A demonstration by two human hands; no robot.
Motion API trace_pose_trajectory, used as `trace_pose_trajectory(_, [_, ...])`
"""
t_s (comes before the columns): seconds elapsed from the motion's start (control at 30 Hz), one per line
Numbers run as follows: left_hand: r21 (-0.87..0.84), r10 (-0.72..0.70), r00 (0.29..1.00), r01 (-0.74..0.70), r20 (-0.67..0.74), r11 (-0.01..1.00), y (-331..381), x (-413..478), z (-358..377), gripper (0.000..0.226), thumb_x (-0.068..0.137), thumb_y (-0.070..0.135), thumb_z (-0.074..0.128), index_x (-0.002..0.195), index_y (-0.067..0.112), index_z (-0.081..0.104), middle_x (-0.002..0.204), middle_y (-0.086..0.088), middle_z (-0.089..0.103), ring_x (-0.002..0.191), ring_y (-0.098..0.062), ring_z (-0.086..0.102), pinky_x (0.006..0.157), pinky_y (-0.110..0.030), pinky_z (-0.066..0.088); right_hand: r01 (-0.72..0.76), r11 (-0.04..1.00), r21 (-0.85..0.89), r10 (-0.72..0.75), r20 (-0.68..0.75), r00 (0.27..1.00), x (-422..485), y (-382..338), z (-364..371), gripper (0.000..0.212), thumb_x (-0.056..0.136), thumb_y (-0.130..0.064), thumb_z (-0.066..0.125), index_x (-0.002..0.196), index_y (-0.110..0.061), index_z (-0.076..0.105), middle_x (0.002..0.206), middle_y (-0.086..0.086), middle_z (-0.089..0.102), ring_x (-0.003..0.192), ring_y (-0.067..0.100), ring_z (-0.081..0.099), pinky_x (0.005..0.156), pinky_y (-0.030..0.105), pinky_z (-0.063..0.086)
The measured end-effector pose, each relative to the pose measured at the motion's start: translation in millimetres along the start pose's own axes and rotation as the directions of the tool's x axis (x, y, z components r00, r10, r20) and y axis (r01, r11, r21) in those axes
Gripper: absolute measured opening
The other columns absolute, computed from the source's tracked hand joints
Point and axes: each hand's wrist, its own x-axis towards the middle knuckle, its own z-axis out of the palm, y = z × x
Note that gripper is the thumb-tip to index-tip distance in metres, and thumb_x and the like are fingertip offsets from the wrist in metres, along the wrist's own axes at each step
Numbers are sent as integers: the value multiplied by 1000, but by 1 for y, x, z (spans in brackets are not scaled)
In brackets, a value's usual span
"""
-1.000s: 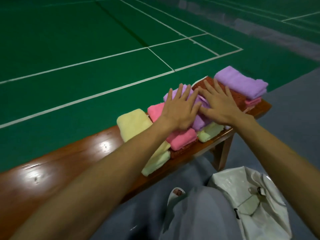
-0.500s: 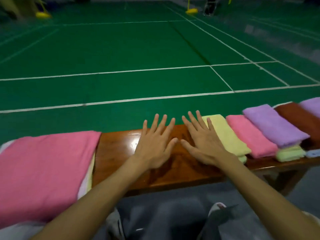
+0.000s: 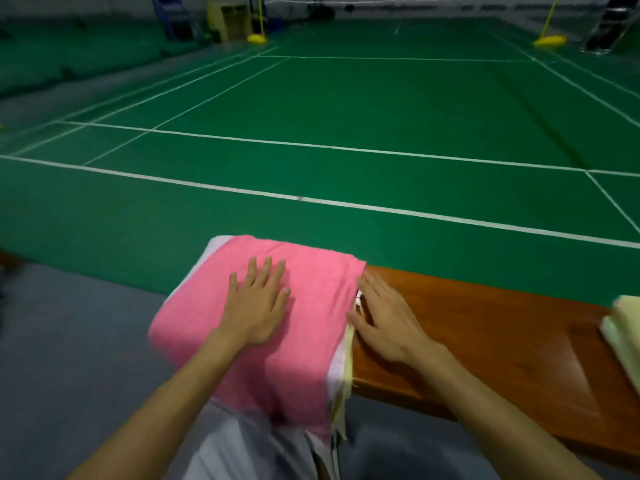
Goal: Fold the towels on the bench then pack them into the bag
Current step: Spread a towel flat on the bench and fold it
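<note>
A stack of unfolded towels lies over the left end of the wooden bench [image 3: 485, 327], hanging down over its front edge. A large pink towel [image 3: 304, 334] is on top, with white and pale yellow towel edges [image 3: 341, 382] showing beneath it on the right side. My left hand [image 3: 256, 303] rests flat on the pink towel with fingers spread. My right hand [image 3: 384, 317] lies flat on the bench, its fingers touching the right edge of the stack. A folded pale yellow towel [image 3: 623, 327] shows at the right border. The bag is out of view.
Green badminton court floor with white lines stretches beyond the bench. Grey flooring lies at the near left. My grey-clad knees [image 3: 256, 452] are below the hanging towels. Yellow net-post bases [image 3: 549, 40] stand far off.
My view has swung left from the folded towels to the unfolded stack. My left hand moved from bare bench onto the pink towel; my right hand moved to the stack's right edge.
</note>
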Motion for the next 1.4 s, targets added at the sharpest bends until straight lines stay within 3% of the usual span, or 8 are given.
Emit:
trace_pose_trajectory(0.07, [-70, -106, 994, 106, 2, 992, -32, 1, 4, 79, 98, 62, 5, 165, 22, 9, 173, -1, 2, 159, -28, -1, 125, -57, 4, -34, 998, 59, 39, -91, 995, 10, -15, 15, 65, 96, -55, 40, 140, -8, 53, 142, 12, 54, 133, 33, 47, 112, 44, 38])
trace_pose_trajectory(0.17, [-200, -262, 942, 221, -210, 955, -69, 1, 11, 58, 106, 43, 35, 152, 9, 42, 160, -17, 39, 147, -35, 36, 120, -54, 27, -169, 977, 128, 199, -281, 939, 20, -32, 27, 32, 89, -34, 66, 106, -7, 65, 104, 13, 63, 101, 35, 58, 89, 42, 47])
trace_pose_trajectory(0.33, [-516, -655, 675, 448, -339, 730, -90, 5, 0, 33, 90, 33, 70, 110, 8, 75, 110, -18, 71, 105, -41, 63, 91, -48, 52, -452, 844, 289, 528, -295, 797, 38, -38, 24, 21, 82, -33, 74, 85, -12, 76, 92, 11, 76, 93, 36, 69, 76, 36, 52])
trace_pose_trajectory(0.63, [-492, -569, 602, 310, -561, 813, -75, 10, -3, 5, 86, 12, 72, 82, 11, 75, 102, -9, 64, 101, -31, 52, 80, -44, 46, -244, 834, 494, 490, -462, 739, 35, -36, 24, 8, 85, -19, 77, 78, -18, 73, 79, -4, 70, 73, 20, 66, 71, 38, 55])
trace_pose_trajectory(0.87, [-404, -329, 766, 99, -553, 909, -30, 5, -20, 5, 98, 12, 55, 94, 14, 54, 90, -10, 62, 82, -35, 56, 69, -43, 43, 6, 553, 833, 636, -428, 642, 7, -5, -9, 9, 99, -17, 64, 91, -15, 60, 85, 2, 73, 75, 11, 70, 65, 27, 55])
trace_pose_trajectory(1.1, [-417, -212, 917, 56, -339, 907, 68, 8, -13, 14, 108, 25, 34, 100, 15, 32, 81, -17, 60, 74, -41, 54, 66, -46, 39, -138, 289, 947, 893, -215, 397, -19, 117, -28, 5, 99, -12, 58, 102, -9, 61, 95, 9, 64, 88, 21, 58, 82, 37, 49])
trace_pose_trajectory(1.27, [-514, -36, 971, -95, -238, 852, 136, 11, 18, 13, 107, 26, 36, 102, 14, 35, 87, -17, 64, 82, -45, 59, 69, -50, 44, -237, 282, 930, 917, -189, 351, -58, 181, -65, 11, 93, -9, 64, 82, -8, 68, 79, 4, 66, 81, 19, 59, 74, 30, 48])
trace_pose_trajectory(1.4, [-572, -23, 981, -94, -194, 815, 169, 13, 44, 31, 99, 24, 51, 122, 3, 45, 73, 0, 55, 72, -36, 59, 65, -43, 40, -391, 439, 808, 862, -257, 437, -92, 201, -81, 14, 82, -15, 78, 93, -8, 72, 86, 6, 73, 79, 20, 66, 78, 34, 54])
